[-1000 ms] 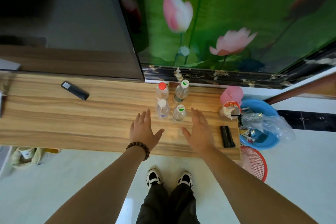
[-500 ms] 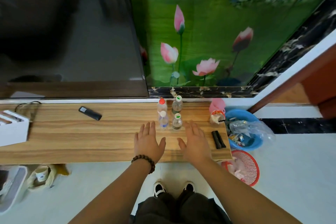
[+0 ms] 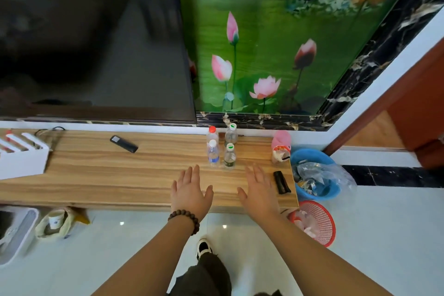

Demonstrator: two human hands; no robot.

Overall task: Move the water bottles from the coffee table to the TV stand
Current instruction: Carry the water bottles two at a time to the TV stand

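Several clear water bottles stand upright in a tight square on the wooden TV stand (image 3: 101, 175): a red-capped bottle (image 3: 212, 136) and a green-capped bottle (image 3: 231, 133) at the back, a white-capped bottle (image 3: 213, 154) and a second green-capped bottle (image 3: 230, 155) in front. My left hand (image 3: 191, 191) hovers flat, fingers apart, in front and left of them. My right hand (image 3: 260, 191) does the same on the right. Neither hand touches a bottle. The coffee table is out of view.
A black remote (image 3: 124, 143) lies on the stand to the left, a white box (image 3: 21, 158) at its far left. A pink-lidded jar (image 3: 280, 146) and a black object (image 3: 281, 182) sit near the right end. A blue basin (image 3: 314, 173) and red basket (image 3: 317, 223) are on the floor.
The view has pulled back and tilted up, showing more of the TV and wall. Both hands have drawn back from the bottles toward the stand's front edge, still open.
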